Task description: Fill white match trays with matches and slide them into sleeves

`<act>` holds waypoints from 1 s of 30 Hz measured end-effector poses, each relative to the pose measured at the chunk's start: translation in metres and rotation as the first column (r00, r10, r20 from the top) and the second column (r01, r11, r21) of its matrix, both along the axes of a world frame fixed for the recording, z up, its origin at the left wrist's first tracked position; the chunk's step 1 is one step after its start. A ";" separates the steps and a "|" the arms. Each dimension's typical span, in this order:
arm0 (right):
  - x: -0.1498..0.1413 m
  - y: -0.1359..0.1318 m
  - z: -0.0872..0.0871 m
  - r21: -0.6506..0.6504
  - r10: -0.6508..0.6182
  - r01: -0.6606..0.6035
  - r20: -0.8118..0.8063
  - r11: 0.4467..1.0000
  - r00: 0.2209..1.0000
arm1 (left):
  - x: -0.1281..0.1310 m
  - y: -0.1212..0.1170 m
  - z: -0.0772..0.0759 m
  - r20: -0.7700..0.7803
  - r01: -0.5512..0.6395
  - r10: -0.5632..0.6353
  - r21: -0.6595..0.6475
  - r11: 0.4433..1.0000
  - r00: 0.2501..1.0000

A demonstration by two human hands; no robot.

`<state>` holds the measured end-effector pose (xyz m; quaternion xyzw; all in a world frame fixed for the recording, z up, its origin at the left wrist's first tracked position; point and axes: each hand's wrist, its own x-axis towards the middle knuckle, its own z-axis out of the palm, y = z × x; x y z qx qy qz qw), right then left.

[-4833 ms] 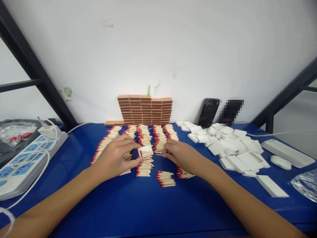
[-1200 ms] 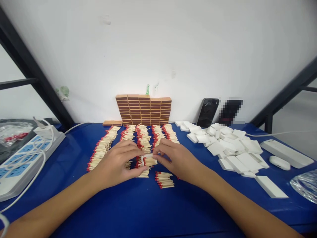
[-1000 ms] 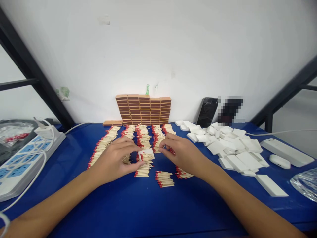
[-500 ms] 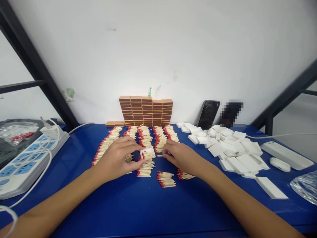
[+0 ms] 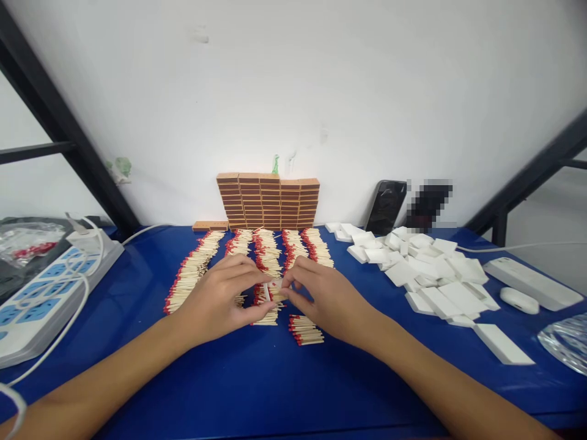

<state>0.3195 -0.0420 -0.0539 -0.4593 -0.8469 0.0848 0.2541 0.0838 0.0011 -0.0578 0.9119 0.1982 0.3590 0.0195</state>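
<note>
My left hand pinches a small white matchbox tray by its end between thumb and fingers, just above the matches. Some red-headed matches lie in the tray. At the tray's right end is my right hand, its thumb and fingertips closed on matches over the opening; the fingers partly hide how many. Under and behind both hands run several rows of loose matches, red heads to the left. A small separate pile of matches lies in front of my right hand.
Stacked brown matchboxes stand against the wall, two more beside them. White trays are heaped at right, near a leaning phone, a white case and clear plastic. A power strip with cables is at left.
My right hand has moved left from beside the match rows to the tray, where its fingers now meet the opening. My left hand keeps its grip, with the tray tilted slightly differently.
</note>
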 end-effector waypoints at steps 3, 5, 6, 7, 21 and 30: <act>0.005 0.003 0.002 0.003 -0.019 0.019 -0.035 1.000 0.999 | 0.000 0.000 0.001 0.001 -0.002 0.002 -0.001 1.000 1.000; 0.013 0.007 0.003 0.022 -0.056 0.057 -0.059 0.998 0.997 | -0.001 0.001 0.001 0.011 -0.015 0.015 -0.006 1.000 1.000; 0.017 0.010 0.003 0.033 -0.075 0.077 -0.055 0.996 0.996 | -0.002 0.002 0.000 0.015 -0.020 0.020 -0.008 1.000 1.000; 0.021 0.013 0.002 0.041 -0.095 0.096 -0.037 0.995 0.995 | -0.003 0.003 0.000 0.018 -0.024 0.024 -0.010 1.000 1.000; 0.027 0.026 -0.011 -0.127 -0.094 0.121 0.201 0.985 0.975 | -0.009 0.010 0.002 0.027 -0.063 0.062 0.034 0.997 0.998; 0.027 0.018 -0.002 -0.091 -0.095 0.122 0.253 0.988 0.963 | -0.009 0.009 -0.001 -0.006 -0.052 0.053 0.026 0.998 0.999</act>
